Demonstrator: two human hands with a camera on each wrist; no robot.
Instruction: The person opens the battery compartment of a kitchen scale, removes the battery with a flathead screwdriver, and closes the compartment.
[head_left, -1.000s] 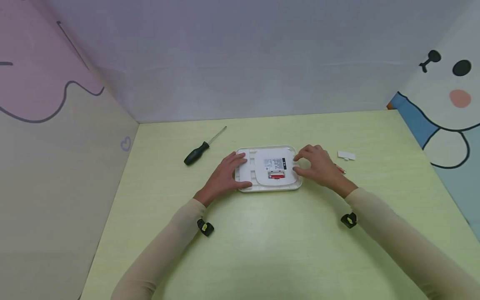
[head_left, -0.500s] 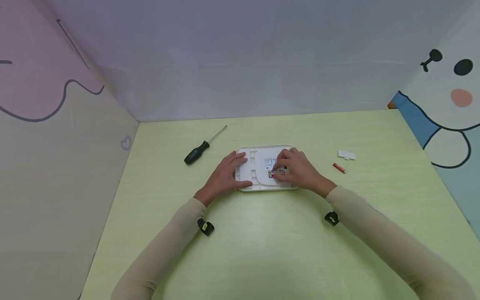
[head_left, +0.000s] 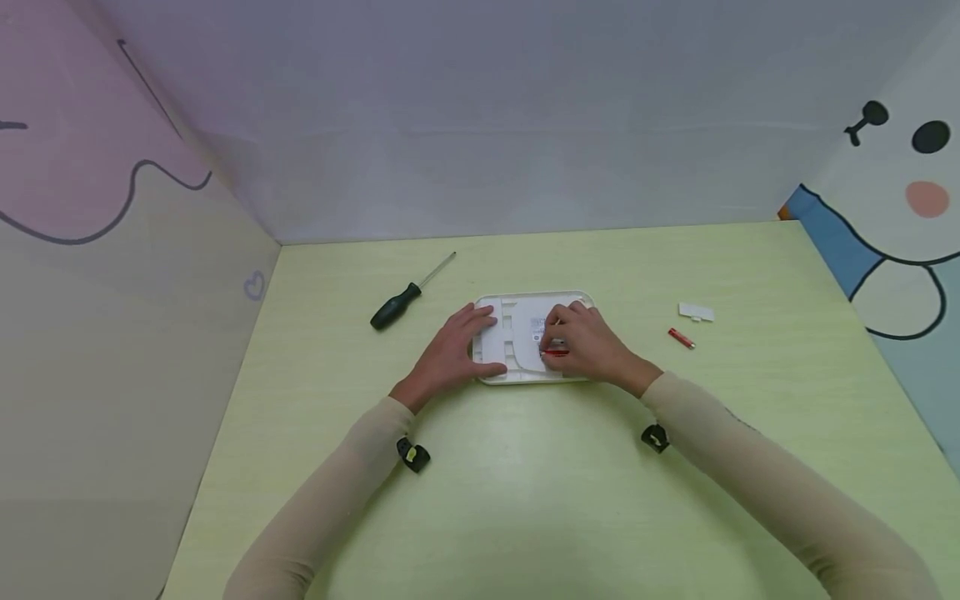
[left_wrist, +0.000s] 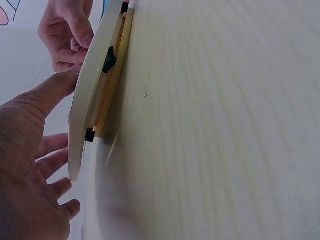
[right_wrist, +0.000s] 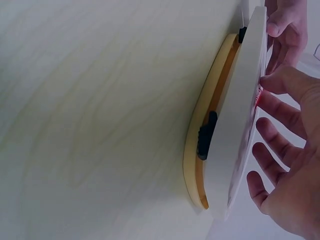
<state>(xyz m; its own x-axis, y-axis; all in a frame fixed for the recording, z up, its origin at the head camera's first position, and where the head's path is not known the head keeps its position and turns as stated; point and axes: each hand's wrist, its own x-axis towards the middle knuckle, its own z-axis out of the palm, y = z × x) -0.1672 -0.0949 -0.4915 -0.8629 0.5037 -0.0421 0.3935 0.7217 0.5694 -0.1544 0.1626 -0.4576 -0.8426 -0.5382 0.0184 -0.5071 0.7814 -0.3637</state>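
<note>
A flat white device (head_left: 491,340) with rounded corners lies on the table, its printed label side up. My left hand (head_left: 448,346) rests on its left end, fingers and thumb spread. In the left wrist view, that hand's thumb (left_wrist: 55,92) touches the device's edge. My right hand (head_left: 592,348) is over the device's battery compartment, pinching a red battery (head_left: 555,353) between thumb and index finger. The right wrist view shows a bit of the battery (right_wrist: 258,95) at those fingertips; the other fingers are loosely bent. The hand hides most of the compartment.
A second red battery (head_left: 681,338) lies on the table to the right. Behind it is a small white battery cover (head_left: 696,312). A screwdriver (head_left: 397,306) with a dark handle lies at the back left. Black feet (right_wrist: 207,136) show under the device.
My right hand has moved left from the device's right edge to the compartment, and the red battery there is now pinched in its fingers. The left hand has stayed put.
</note>
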